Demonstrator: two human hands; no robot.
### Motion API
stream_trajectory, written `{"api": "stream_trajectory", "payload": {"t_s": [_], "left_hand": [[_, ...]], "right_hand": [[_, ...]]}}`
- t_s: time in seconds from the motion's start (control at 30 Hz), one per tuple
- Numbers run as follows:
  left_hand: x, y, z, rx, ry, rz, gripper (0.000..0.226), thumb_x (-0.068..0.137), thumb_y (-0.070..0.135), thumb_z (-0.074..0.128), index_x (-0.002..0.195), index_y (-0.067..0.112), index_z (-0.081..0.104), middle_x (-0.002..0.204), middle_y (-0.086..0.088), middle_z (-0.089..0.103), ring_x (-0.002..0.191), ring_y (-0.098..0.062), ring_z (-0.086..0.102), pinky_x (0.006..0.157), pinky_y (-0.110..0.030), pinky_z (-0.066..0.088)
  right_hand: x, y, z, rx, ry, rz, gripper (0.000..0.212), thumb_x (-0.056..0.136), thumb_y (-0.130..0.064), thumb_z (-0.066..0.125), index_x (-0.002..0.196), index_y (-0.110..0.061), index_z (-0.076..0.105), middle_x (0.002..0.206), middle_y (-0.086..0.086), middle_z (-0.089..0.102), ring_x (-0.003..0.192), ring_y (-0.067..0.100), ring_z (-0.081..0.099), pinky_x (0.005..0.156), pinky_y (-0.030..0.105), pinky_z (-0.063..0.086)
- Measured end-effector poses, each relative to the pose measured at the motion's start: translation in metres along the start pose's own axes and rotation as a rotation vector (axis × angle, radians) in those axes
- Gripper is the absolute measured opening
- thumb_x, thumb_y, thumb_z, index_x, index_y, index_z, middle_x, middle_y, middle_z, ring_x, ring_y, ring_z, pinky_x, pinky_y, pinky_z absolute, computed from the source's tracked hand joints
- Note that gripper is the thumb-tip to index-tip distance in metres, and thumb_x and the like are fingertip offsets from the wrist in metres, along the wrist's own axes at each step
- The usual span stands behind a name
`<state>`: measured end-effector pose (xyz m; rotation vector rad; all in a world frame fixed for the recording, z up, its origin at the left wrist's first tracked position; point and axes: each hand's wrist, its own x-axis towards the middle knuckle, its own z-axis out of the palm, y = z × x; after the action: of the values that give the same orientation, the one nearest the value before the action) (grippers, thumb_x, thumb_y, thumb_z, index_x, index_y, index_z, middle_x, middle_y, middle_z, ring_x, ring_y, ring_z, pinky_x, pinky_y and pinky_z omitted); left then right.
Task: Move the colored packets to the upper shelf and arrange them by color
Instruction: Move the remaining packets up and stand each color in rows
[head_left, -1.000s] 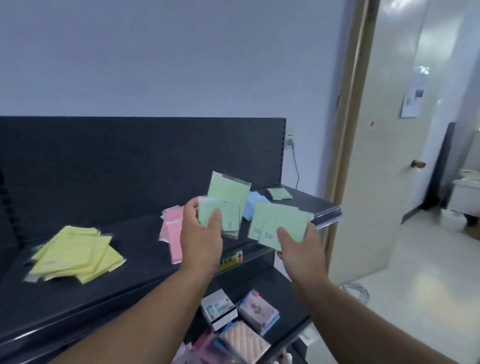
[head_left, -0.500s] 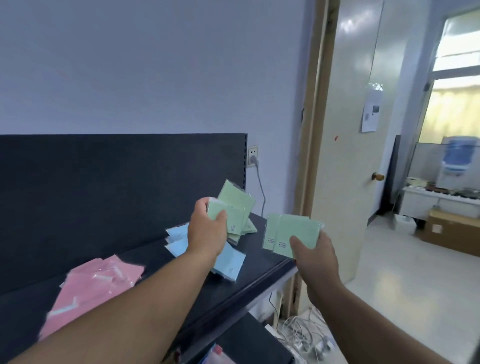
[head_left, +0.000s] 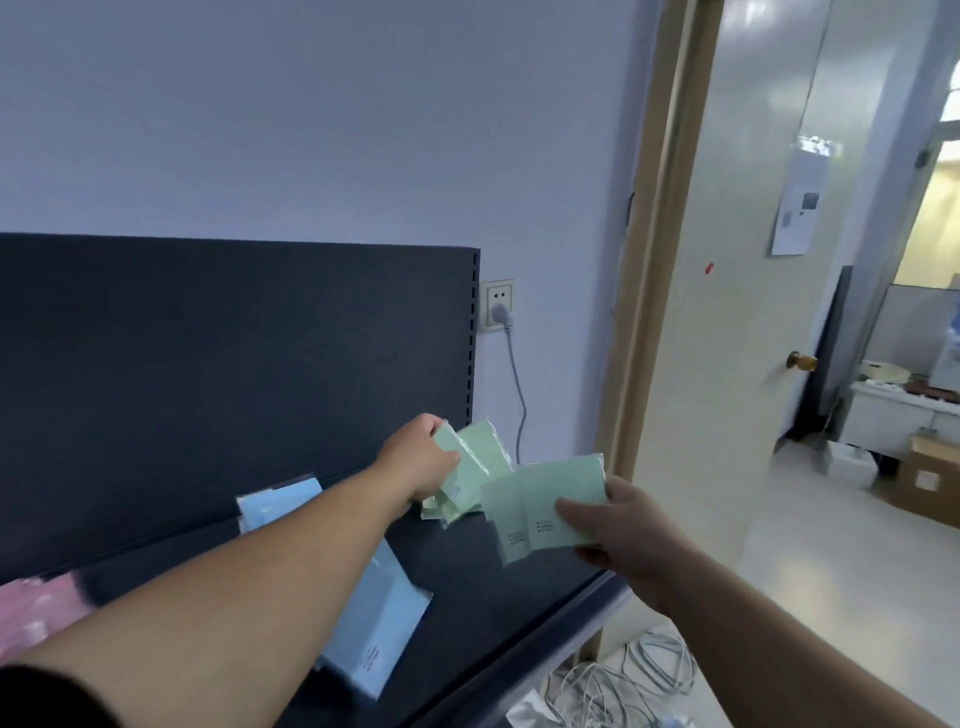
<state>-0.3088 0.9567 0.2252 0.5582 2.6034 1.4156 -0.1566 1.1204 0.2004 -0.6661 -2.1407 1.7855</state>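
The upper shelf already carries most of the sorting. The blue packets lie as one loose group in its middle part, partly hidden by the left arm. The pink packets lie further left, at the border of the view and blurred. I judge these two colours to be finished, though the groups are spread and not squared.

Green is the colour in work, and its place seems to be the right end of the shelf, near the wall socket. The first green bunch is in the left hand, whose thumb and fingers are curled round its upper part. This bunch is tilted and its lower corner reaches down to the shelf. I cannot tell if it really rests there, or if some green packets lie already under it.

The second green bunch is in the right hand, pinched between the thumb on top and the fingers beneath. It hangs above the front part of the shelf, just beside the first bunch, not yet put down.

What is left, as far as it shows, is to lay both bunches down as one green group, apart from the blue. Whether more packets wait lower down is not visible.
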Motion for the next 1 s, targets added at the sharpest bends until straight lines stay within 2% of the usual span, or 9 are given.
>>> {"api": "stream_trajectory", "payload": {"t_s": [0.2,0.33,0.43,0.5,0.57,0.63,0.73,0.83,1.0], "left_hand": [[0.037,-0.003,0.019,0.151,-0.023,-0.114,0.033,0.092,0.021,0.057,0.125,0.024,0.054,0.121,0.002,0.057,0.102,-0.016,0.058,0.078,-0.025,0.046],[0.049,-0.008,0.034,0.223,0.043,-0.209,0.033,0.096,0.027,0.049,0.128,0.023,0.056,0.129,0.004,0.055,0.113,-0.015,0.054,0.088,-0.023,0.042],[0.051,-0.01,0.043,0.249,0.113,-0.281,0.03,0.097,0.031,0.046,0.123,0.024,0.059,0.122,0.005,0.057,0.105,-0.012,0.053,0.085,-0.023,0.04],[0.05,-0.014,0.047,0.266,0.151,-0.318,0.021,0.097,0.03,0.044,0.107,0.025,0.062,0.107,0.006,0.058,0.093,-0.012,0.052,0.082,-0.026,0.042],[0.047,-0.016,0.049,0.281,0.188,-0.339,0.018,0.097,0.03,0.042,0.096,0.025,0.06,0.099,0.008,0.058,0.088,-0.013,0.053,0.08,-0.028,0.043],[0.042,-0.015,0.048,0.288,0.233,-0.35,0.024,0.098,0.031,0.041,0.105,0.025,0.063,0.107,0.008,0.061,0.098,-0.014,0.057,0.086,-0.028,0.045],[0.033,-0.007,0.045,0.307,0.287,-0.342,0.024,0.1,0.032,0.039,0.112,0.03,0.059,0.117,0.006,0.058,0.106,-0.015,0.054,0.091,-0.028,0.042],[0.019,-0.004,0.039,0.376,0.357,-0.289,0.04,0.099,0.038,0.041,0.138,0.027,0.046,0.143,0.002,0.044,0.128,-0.017,0.044,0.105,-0.029,0.035],[-0.04,-0.008,0.016,0.696,0.5,-0.254,0.062,0.097,0.051,0.036,0.152,0.027,0.017,0.159,0.001,0.014,0.146,-0.019,0.013,0.119,-0.036,0.011]], "right_hand": [[0.082,0.005,-0.014,-0.144,-0.278,0.029,0.022,0.089,-0.016,0.069,0.109,-0.013,0.063,0.094,0.009,0.075,0.088,0.026,0.072,0.066,0.031,0.055],[0.123,0.007,-0.009,-0.286,-0.438,-0.035,0.034,0.086,-0.019,0.071,0.117,-0.014,0.058,0.098,0.005,0.074,0.085,0.02,0.071,0.058,0.026,0.051],[0.136,0.011,-0.002,-0.33,-0.517,-0.07,0.041,0.084,-0.021,0.072,0.118,-0.024,0.05,0.106,-0.002,0.069,0.093,0.014,0.067,0.067,0.026,0.055],[0.142,0.013,0.002,-0.422,-0.531,-0.133,0.044,0.081,-0.025,0.074,0.115,-0.029,0.046,0.106,-0.007,0.066,0.096,0.011,0.064,0.079,0.029,0.055],[0.144,0.009,0.005,-0.557,-0.527,-0.211,0.05,0.078,-0.033,0.076,0.117,-0.029,0.044,0.111,-0.009,0.061,0.101,0.01,0.06,0.083,0.028,0.051],[0.145,0.003,0.007,-0.683,-0.523,-0.275,0.067,0.074,-0.04,0.076,0.129,-0.026,0.04,0.122,-0.007,0.052,0.111,0.013,0.054,0.088,0.028,0.046],[0.143,-0.003,0.01,-0.744,-0.497,-0.337,0.093,0.073,-0.045,0.076,0.148,-0.025,0.023,0.141,-0.001,0.037,0.131,0.019,0.039,0.105,0.035,0.039],[0.129,-0.008,0.016,-0.721,-0.466,-0.413,0.092,0.077,-0.05,0.071,0.151,-0.026,0.019,0.151,-0.002,0.028,0.139,0.021,0.03,0.112,0.04,0.033],[0.079,-0.02,0.048,-0.716,-0.484,-0.576,0.087,0.082,-0.053,0.065,0.152,-0.027,0.019,0.157,-0.004,0.022,0.145,0.021,0.021,0.118,0.04,0.022]]}}
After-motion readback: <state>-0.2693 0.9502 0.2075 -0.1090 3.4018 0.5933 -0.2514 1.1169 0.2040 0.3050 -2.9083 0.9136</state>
